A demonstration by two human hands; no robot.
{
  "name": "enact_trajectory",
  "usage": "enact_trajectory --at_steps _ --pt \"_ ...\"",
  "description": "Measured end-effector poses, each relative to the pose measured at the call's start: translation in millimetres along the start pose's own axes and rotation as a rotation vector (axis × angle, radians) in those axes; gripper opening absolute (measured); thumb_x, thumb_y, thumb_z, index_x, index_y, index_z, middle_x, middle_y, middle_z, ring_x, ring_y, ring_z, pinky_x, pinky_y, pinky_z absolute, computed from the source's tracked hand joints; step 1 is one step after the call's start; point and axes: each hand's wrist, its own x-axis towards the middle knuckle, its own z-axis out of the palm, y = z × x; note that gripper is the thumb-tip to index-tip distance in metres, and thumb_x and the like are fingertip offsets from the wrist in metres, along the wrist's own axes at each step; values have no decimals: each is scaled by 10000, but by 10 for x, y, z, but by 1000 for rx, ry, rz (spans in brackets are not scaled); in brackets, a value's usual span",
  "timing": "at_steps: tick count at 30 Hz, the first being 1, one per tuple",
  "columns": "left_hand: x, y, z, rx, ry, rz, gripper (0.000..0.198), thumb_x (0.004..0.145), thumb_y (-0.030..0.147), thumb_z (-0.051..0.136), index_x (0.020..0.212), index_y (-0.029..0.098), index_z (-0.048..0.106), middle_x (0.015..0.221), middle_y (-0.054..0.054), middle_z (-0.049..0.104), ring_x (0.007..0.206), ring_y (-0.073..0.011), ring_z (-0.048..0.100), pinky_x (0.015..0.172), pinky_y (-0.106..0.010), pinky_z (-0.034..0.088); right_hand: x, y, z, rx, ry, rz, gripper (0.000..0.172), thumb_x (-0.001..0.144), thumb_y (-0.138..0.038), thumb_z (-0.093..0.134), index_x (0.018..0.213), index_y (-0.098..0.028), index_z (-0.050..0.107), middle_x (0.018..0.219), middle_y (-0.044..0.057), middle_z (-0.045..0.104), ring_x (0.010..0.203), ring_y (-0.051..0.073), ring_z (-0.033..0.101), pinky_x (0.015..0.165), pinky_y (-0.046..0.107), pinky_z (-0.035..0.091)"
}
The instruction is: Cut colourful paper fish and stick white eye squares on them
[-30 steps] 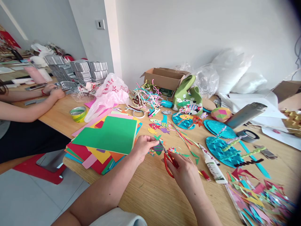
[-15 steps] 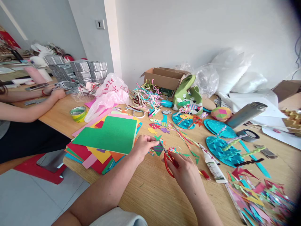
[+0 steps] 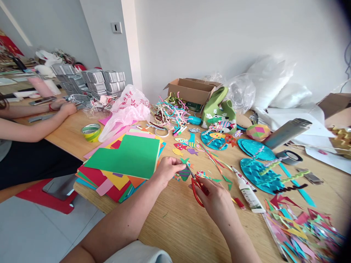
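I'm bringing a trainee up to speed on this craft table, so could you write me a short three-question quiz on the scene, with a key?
1. Which hand holds the red-handled scissors, and what does the other one pinch?
2. True or false: a large green sheet lies on top of the paper stack.
3. Which is nearest the heap of scraps?
A) yellow tape roll
B) white tube
C) cardboard box

Key:
1. The right hand; the left hand pinches a green-tailed striped cutout.
2. True.
3. B.
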Motion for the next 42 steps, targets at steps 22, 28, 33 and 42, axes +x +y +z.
enact_trajectory --at_steps 22,28,33,42 --pt "-16 4 -1 14 -20 1 249 551 350 751 536 141 616 510 5 588 481 -91 470 519 -236 342 8 -44 -21 135 -96 84 333 901 -492 486 839 -211 655 573 -15 584 534 142 537 531 243 365" --pt "-9 3 -13 6 -33 -3 252 545 352 754 543 139 620 532 -3 610 496 -95 493 537 -239 364 1 -50 -46 212 -144 124 324 896 -482 490 859 -205 655 578 -25 567 513 127 493 526 241 364" --pt "-18 7 -8 -3 -35 -10 247 539 340 765 538 142 617 519 4 605 488 -95 497 538 -240 373 8 -82 -81 290 -192 133 333 903 -468 464 782 -204 627 543 -36 502 490 120 434 500 243 338" --pt "-9 0 -14 22 -34 -19 226 551 320 757 552 135 627 530 -2 610 500 -100 504 554 -244 372 13 -76 -101 339 -193 123 321 898 -434 469 725 -201 606 537 -32 483 482 114 412 470 240 313"
